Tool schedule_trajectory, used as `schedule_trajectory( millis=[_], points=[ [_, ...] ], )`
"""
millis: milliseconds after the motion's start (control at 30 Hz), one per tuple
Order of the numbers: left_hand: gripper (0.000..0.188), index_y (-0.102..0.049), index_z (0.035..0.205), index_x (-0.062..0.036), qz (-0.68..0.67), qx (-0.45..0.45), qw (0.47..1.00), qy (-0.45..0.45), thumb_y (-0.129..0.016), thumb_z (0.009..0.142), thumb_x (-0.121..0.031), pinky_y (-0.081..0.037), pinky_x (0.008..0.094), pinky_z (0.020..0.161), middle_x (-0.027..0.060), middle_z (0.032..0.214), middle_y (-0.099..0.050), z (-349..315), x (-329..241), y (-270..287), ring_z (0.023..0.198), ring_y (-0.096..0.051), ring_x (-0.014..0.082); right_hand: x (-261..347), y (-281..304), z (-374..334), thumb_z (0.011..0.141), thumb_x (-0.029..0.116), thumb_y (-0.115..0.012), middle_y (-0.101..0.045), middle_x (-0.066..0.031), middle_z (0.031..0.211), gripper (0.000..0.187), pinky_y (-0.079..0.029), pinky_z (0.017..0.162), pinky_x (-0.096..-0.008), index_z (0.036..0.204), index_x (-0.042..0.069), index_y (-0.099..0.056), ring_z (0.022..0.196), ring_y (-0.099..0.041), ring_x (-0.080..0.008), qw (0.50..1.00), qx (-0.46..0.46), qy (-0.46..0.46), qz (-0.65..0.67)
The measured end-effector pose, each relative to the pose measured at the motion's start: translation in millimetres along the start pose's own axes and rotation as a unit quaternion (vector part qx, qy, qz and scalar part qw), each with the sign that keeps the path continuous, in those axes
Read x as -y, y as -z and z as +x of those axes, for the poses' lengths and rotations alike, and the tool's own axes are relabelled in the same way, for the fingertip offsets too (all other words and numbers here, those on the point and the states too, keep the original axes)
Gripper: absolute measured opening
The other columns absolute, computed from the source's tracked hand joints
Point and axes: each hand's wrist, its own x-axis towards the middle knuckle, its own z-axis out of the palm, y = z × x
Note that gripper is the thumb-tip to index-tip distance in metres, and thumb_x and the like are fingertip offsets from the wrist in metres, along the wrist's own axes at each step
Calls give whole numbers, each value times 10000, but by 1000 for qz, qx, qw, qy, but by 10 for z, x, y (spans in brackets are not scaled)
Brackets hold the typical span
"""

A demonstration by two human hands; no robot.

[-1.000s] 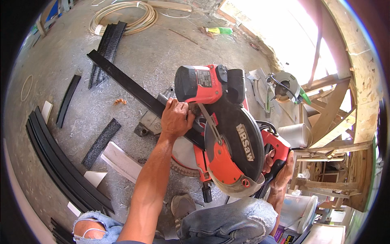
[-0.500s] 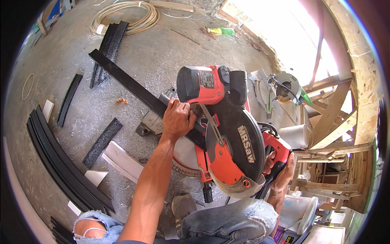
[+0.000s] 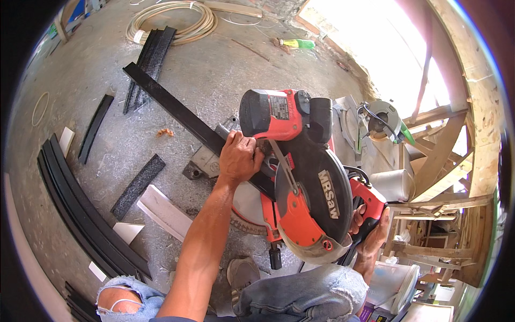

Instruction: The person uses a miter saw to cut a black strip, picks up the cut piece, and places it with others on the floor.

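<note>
A red and black miter saw point(image 3: 313, 193) stands on the floor in front of me, its round blade guard turned toward me. Across its base lies a long black profile strip point(image 3: 177, 110), slanting away to the far left. My left hand point(image 3: 239, 156) is closed over the strip beside the saw's motor, pressing it at the base; its fingertips are partly hidden. At the right, my right hand point(image 3: 374, 231) wraps round the saw's red and black handle point(image 3: 370, 199). The saw head hides where the strip meets the blade.
Several long black profiles point(image 3: 80, 214) lie at the left, with shorter black offcuts point(image 3: 138, 185) and white pieces point(image 3: 163, 210) nearer the saw. A coiled hose point(image 3: 209, 27) and a green bottle point(image 3: 298, 44) lie farther back. Another saw point(image 3: 383, 122) and wooden framing point(image 3: 445, 161) stand at the right.
The whole view has shifted slightly, so things sit a little farther right. Both hands keep their hold; the strip and saw show no clear movement against the floor.
</note>
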Motion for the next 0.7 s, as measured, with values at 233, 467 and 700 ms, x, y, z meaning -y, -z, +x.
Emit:
schedule_trajectory(
  millis=[233,467,700],
  points=[
    [194,-665,881,-13,-9,-16,1000,-5,-593,864,-193,-361,469,1045,174,850,-660,-6,0,-13,913,-611,375,-2,-7,-7,972,662,-398,-525,-73,690,666,-428,533,-302,977,15,-556,536,-488,-170,1000,5,0,-5],
    [208,-675,915,-14,-2,-4,1000,-5,-586,868,-196,-358,476,1049,188,876,-669,1,-8,18,921,-611,389,-7,0,-13,974,659,-399,-531,-71,699,666,-432,538,-306,986,13,-561,543,-493,-168,1000,9,-3,1],
    [213,-677,945,-17,2,6,1000,-5,-582,870,-192,-355,478,1049,182,889,-676,-3,5,1,926,-611,390,-27,15,-20,969,666,-402,-529,-70,697,674,-428,538,-303,988,12,-567,543,-488,-166,1000,-2,1,-1]
  ],
)
